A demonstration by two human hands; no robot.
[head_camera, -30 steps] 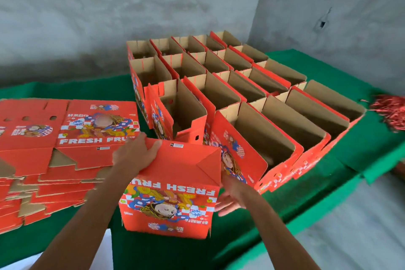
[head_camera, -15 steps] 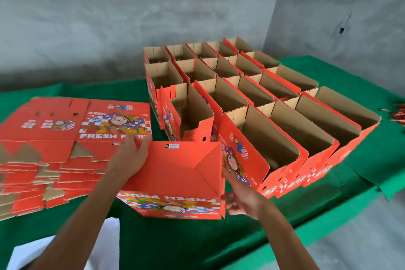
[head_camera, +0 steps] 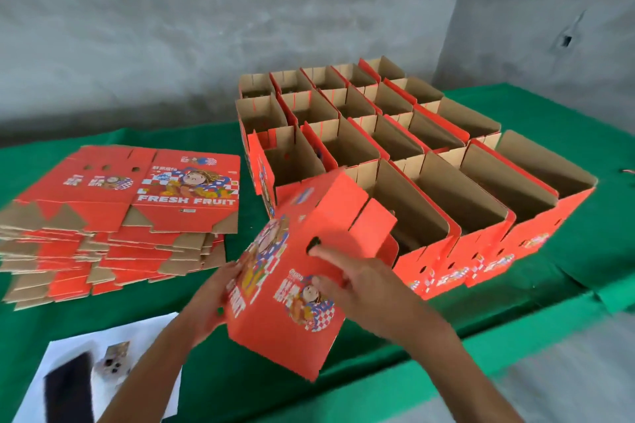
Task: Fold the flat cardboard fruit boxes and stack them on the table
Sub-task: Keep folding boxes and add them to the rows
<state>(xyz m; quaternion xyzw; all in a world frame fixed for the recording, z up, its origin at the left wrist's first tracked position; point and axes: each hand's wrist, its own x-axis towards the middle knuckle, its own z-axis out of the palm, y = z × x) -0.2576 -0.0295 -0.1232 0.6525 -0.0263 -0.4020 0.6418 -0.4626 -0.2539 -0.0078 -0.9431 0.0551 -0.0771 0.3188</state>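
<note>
Head view: the green-clothed bench [head_camera: 515,350] is carrying rows of open folded red cardboard boxes [head_camera: 446,189] and a flat stack [head_camera: 113,237]. I'm tilting one folded red box [head_camera: 295,288] above the front edge, my left hand [head_camera: 213,299] gripping its side, my right hand [head_camera: 360,285] lying across its face with fingers extended.

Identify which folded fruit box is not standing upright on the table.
The box held in both hands, tilted in the air at the near table edge; the other folded boxes stand upright in rows, open tops up.

You're looking at an orange-red box [head_camera: 295,271] printed with a blue-and-white checker cartoon; the folded boxes [head_camera: 429,161] at 1 o'clock are showing plain brown insides. A green cloth [head_camera: 584,251] is covering the worktop, and the wall [head_camera: 206,27] is showing mottled grey.
</note>
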